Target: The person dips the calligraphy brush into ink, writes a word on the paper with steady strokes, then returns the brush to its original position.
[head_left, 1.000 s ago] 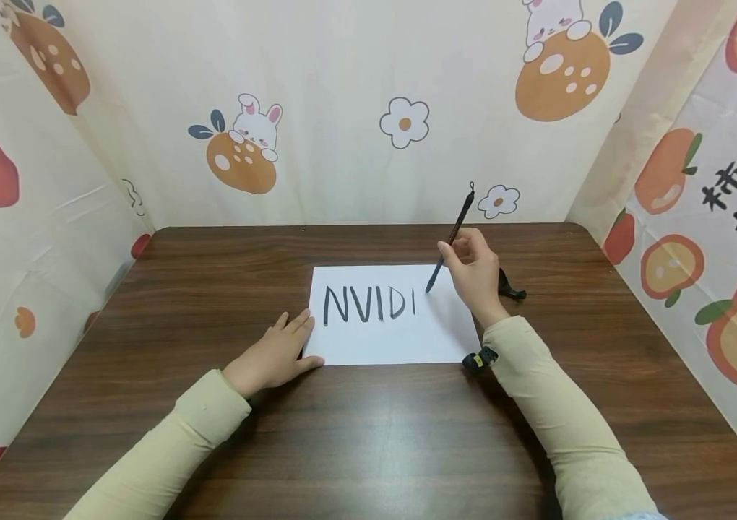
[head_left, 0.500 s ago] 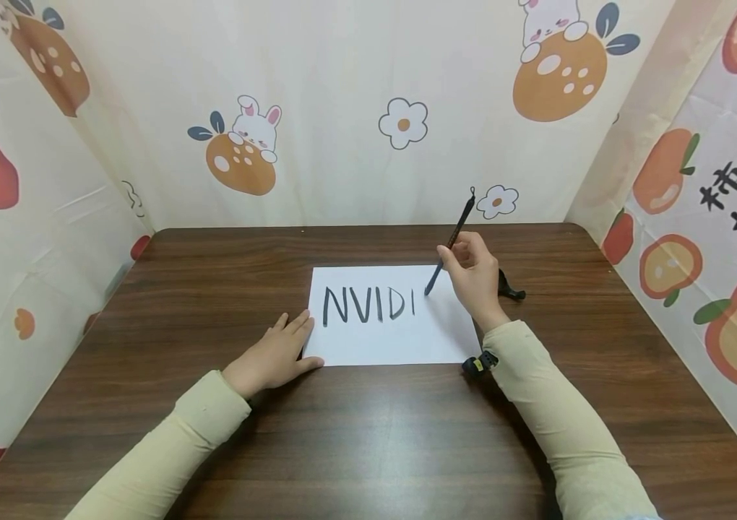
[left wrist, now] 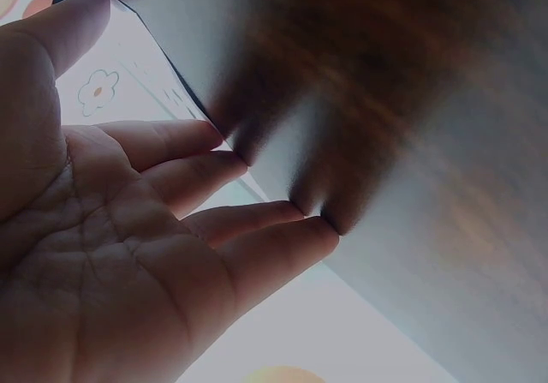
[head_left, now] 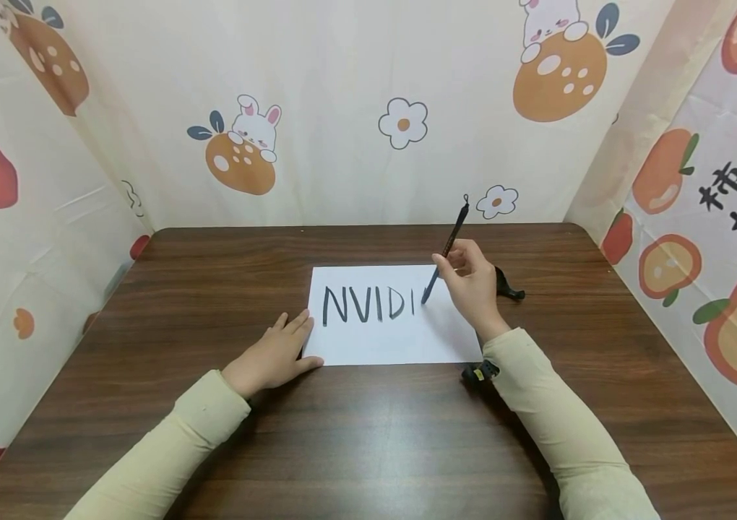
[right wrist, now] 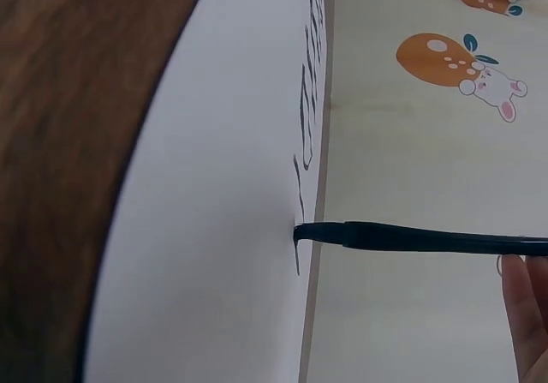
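A white sheet of paper (head_left: 375, 348) lies on the table with "NVIDI" in dark strokes. My left hand (head_left: 271, 359) rests at its left edge, fingers straight and spread; in the left wrist view, its fingertips (left wrist: 330, 227) touch the surface. My right hand (head_left: 474, 290) pinches a dark calligraphy brush (head_left: 454, 231), which slants with its looped end up. In the right wrist view, the tip of the brush (right wrist: 411, 237) meets the paper on a short dark stroke. That stroke lies right of the last "I".
A small black object (head_left: 508, 284), partly hidden behind my right hand, sits beyond the sheet's right edge. A black wrist device (head_left: 480, 372) hangs at my right cuff. Printed curtains (head_left: 342, 180) stand around the brown wooden table (head_left: 368, 448).
My right hand and the brush have moved slightly toward me and left. A short stroke now shows at the brush tip. My left hand has stayed in place.
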`<state>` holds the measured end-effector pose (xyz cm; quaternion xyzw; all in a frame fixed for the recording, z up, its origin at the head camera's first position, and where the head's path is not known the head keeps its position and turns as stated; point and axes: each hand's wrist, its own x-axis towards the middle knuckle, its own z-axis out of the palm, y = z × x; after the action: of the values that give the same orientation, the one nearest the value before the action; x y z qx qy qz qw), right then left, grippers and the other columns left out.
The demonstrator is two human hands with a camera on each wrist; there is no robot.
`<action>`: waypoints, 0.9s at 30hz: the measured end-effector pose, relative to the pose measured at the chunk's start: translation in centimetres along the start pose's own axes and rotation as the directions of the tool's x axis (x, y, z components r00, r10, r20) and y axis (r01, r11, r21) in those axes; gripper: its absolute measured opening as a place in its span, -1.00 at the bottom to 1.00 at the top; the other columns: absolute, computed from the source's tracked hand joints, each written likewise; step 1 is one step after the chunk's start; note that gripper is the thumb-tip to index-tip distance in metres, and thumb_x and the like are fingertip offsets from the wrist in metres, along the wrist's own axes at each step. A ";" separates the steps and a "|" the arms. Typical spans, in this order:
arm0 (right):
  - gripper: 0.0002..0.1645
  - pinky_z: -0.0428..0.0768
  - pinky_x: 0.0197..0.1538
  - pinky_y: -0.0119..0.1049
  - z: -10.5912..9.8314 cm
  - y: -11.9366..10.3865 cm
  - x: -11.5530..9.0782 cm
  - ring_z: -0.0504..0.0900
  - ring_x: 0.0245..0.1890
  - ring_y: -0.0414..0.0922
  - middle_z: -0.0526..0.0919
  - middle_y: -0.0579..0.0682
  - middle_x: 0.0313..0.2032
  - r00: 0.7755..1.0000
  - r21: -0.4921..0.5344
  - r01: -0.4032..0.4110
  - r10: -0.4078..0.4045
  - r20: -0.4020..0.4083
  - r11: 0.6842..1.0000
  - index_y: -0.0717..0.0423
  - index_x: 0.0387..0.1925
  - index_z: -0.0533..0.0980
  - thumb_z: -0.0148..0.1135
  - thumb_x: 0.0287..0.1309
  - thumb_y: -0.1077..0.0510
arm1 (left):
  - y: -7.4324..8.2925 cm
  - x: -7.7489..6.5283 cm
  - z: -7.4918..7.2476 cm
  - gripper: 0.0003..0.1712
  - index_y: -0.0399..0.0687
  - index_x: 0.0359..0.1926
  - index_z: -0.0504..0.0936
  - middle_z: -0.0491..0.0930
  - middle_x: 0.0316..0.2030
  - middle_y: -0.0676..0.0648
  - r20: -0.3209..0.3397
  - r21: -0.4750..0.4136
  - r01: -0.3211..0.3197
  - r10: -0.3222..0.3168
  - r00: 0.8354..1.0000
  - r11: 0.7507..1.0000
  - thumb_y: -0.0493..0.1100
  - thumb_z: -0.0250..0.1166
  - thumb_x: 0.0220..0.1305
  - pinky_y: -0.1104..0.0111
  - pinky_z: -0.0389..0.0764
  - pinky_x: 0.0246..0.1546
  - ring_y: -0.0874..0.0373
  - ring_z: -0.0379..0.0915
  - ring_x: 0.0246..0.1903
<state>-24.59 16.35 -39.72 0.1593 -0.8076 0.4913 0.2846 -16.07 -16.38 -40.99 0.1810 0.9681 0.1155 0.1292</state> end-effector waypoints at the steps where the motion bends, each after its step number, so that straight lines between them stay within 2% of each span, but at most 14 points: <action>1: -0.69 0.48 -0.31 -0.57 0.0 -0.1 -0.1 0.54 -0.39 -0.33 0.63 0.09 -0.40 1.000 0.003 0.000 0.000 0.002 1.000 0.26 -0.11 0.50 0.32 0.23 0.13 | 0.0 0.0 0.0 -0.09 -0.35 0.46 0.14 0.02 0.50 -0.32 0.000 0.000 0.000 0.000 1.000 1.000 0.17 0.19 0.36 -0.26 0.15 0.35 -0.48 -0.10 0.43; 9: -0.77 0.51 -0.32 -0.57 0.1 -0.8 -0.6 0.54 -0.42 -0.23 0.65 0.08 -0.39 1.000 0.014 -0.007 0.006 0.018 1.000 0.15 -0.15 0.51 0.33 0.22 0.16 | 0.0 0.0 0.0 -0.09 -0.35 0.46 0.15 0.02 0.50 -0.32 -0.003 0.000 -0.009 0.009 1.000 1.000 0.17 0.19 0.36 -0.26 0.15 0.35 -0.49 -0.10 0.43; 17: -0.76 0.52 -0.34 -0.59 0.0 -1.3 -0.8 0.54 -0.43 -0.27 0.65 0.09 -0.40 1.000 0.014 0.012 -0.013 0.029 1.000 0.19 -0.15 0.53 0.35 0.20 0.18 | -0.2 0.0 0.1 -0.09 -0.34 0.46 0.14 0.02 0.50 -0.31 -0.003 -0.001 -0.009 0.009 1.000 1.000 0.18 0.19 0.36 -0.25 0.14 0.36 -0.47 -0.10 0.44; 23: -0.73 0.50 -0.37 -0.58 -0.6 -1.0 0.2 0.53 -0.48 -0.39 0.62 0.11 -0.45 0.998 0.021 0.058 -0.057 -0.029 0.998 0.24 -0.13 0.49 0.34 0.21 0.20 | -0.1 0.0 -0.1 -0.09 -0.36 0.45 0.15 0.02 0.50 -0.32 0.000 0.002 -0.013 0.013 1.000 1.000 0.17 0.19 0.36 -0.25 0.14 0.36 -0.47 -0.09 0.43; 27: -0.72 0.55 -0.37 -0.58 -1.1 -0.4 1.2 0.54 -0.47 -0.40 0.61 0.09 -0.45 0.996 0.078 0.058 -0.053 -0.067 0.995 0.29 -0.12 0.47 0.31 0.23 0.21 | -0.1 0.0 -0.1 -0.09 -0.36 0.45 0.14 0.02 0.50 -0.32 0.004 -0.002 -0.013 0.013 1.000 1.000 0.17 0.19 0.36 -0.25 0.13 0.36 -0.47 -0.10 0.43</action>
<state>-24.98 17.17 -38.34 0.1769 -0.7729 0.5199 0.3178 -16.11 -16.49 -40.88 0.1872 0.9666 0.1170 0.1303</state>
